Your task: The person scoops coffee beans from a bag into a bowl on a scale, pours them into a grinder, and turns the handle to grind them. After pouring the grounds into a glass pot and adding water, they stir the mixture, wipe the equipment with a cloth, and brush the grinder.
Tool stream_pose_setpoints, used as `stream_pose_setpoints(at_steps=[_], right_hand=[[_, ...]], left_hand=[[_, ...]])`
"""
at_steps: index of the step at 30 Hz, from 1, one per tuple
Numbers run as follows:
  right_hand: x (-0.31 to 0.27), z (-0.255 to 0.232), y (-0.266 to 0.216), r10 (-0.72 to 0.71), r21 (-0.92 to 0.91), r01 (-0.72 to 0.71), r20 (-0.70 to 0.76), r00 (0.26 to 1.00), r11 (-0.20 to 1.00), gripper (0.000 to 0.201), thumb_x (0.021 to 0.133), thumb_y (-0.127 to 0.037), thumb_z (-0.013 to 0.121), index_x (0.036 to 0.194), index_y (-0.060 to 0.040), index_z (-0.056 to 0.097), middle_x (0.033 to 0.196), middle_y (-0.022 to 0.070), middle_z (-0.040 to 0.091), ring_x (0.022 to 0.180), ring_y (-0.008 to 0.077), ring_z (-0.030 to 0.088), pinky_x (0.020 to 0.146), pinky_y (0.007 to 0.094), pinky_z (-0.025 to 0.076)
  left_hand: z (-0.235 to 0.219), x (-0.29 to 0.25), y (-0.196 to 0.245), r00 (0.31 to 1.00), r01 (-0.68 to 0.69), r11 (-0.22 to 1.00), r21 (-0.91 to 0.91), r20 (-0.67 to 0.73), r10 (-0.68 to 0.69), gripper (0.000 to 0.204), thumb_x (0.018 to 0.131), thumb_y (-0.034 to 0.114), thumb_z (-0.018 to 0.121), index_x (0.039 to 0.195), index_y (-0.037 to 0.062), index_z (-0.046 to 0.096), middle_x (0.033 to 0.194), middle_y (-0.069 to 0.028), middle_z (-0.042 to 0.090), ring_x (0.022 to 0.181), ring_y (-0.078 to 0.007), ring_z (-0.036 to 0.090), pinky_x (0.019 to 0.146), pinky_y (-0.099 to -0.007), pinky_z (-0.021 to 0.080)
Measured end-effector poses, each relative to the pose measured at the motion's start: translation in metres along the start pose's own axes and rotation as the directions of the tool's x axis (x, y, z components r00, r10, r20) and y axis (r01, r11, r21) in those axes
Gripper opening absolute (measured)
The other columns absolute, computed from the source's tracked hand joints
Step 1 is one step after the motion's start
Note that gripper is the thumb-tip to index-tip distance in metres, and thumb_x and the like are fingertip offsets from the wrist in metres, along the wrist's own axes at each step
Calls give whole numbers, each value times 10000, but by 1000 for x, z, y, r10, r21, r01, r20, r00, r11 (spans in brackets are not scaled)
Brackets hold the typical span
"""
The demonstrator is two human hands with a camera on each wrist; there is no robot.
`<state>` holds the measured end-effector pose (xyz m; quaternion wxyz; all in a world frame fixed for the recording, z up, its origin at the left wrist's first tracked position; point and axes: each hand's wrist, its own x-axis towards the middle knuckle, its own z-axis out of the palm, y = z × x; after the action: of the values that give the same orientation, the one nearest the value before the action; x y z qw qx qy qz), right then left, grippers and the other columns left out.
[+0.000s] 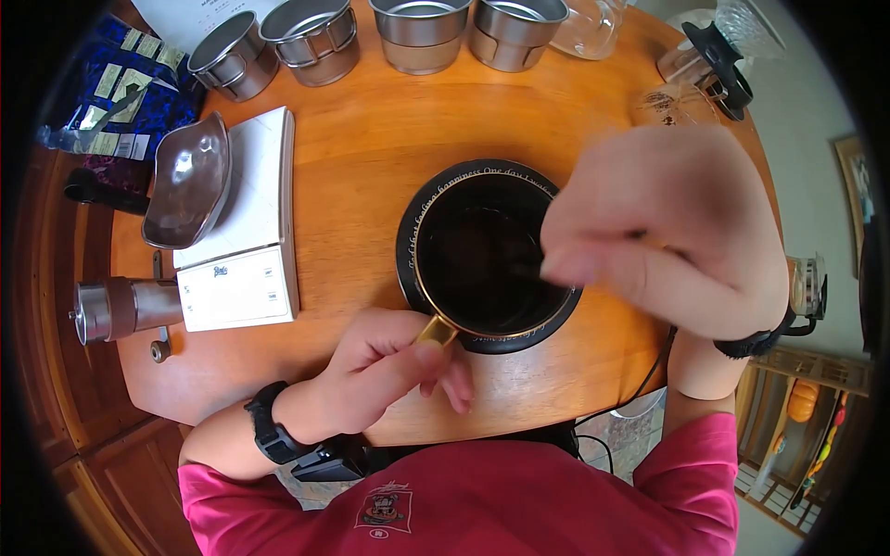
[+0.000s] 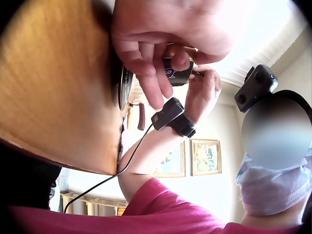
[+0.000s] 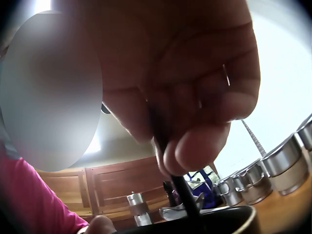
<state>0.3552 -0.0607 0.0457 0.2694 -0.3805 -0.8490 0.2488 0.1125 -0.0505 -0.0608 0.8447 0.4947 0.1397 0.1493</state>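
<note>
On the wood table [image 1: 348, 167], the black cup [image 2: 181, 78] is over a plate [image 1: 405, 246], maybe lifted; it's hard to tell. It looks hard, breakable and heavyish. The left hand [image 1: 385, 361] pinches its handle [image 1: 440, 328], the best hold. The right hand [image 1: 681, 227] pinches a stick [image 3: 183, 191].

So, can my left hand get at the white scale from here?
Likely yes: bare tabletop lies between the left hand and the near end of the white scale, and the dish overlaps only the far part. The hand would probably have to let go of the gold handle first.
</note>
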Motion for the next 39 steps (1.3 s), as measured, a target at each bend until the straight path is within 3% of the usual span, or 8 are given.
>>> stream_pose_setpoints(at_steps=[5,13,15,18,23,31,34,39], right_hand=[[7,20,2,-131,79,134,-42,990,988,106,710,-97,668,731,-8,615,640,106,561,556,249,539,486,295,400],[6,7,5,21,-68,-35,-205,979,997,107,759,-75,616,762,32,604,723,107,608,625,230,581,568,273,438],[9,0,2,94,114,-78,-141,986,990,103,759,-70,616,759,33,606,714,107,606,624,232,581,567,276,437],[3,6,6,28,-40,-33,-118,993,999,93,753,-64,624,757,27,609,703,102,604,619,234,579,549,284,430],[6,15,2,2,118,-7,41,999,993,85,731,-56,645,749,20,613,711,102,607,621,242,583,548,284,436],[5,11,2,99,98,-77,-246,964,992,84,758,-51,615,758,32,599,706,101,603,628,210,589,559,272,439],[1,-2,6,95,-85,-99,-57,994,991,91,755,-57,625,750,30,597,703,103,602,629,229,588,559,277,440],[3,10,8,-1,41,1,-3,1000,999,87,749,-58,635,756,23,603,706,104,603,621,247,581,553,279,441]], left_hand=[[1,1,-2,1000,20,1000,-24,-22,-21,293,931,175,379,842,2,598,797,-82,650,745,-131,624,576,-211,400],[1,2,-4,999,4,997,-79,-46,-8,275,926,157,368,831,6,578,829,-84,647,759,-146,627,585,-215,407],[1,2,-4,999,14,998,-63,-37,-16,277,927,154,369,836,4,584,822,-82,647,764,-142,626,589,-213,406],[2,2,-2,999,36,998,-51,-35,-38,278,928,154,373,845,4,592,817,-77,647,767,-135,624,591,-211,404],[2,3,1,998,48,999,-7,-38,-48,282,929,162,382,857,2,602,812,-68,649,769,-120,619,592,-207,401],[2,2,-3,1000,14,1000,8,-20,-14,303,939,192,389,867,0,612,807,-65,651,763,-105,611,593,-198,401],[2,2,-1,999,28,999,-20,-27,-29,299,938,190,392,867,1,613,808,-65,651,764,-105,610,597,-200,404],[2,3,-1,999,36,999,7,-14,-36,291,939,184,391,877,1,609,824,-67,648,778,-112,607,608,-208,411]])
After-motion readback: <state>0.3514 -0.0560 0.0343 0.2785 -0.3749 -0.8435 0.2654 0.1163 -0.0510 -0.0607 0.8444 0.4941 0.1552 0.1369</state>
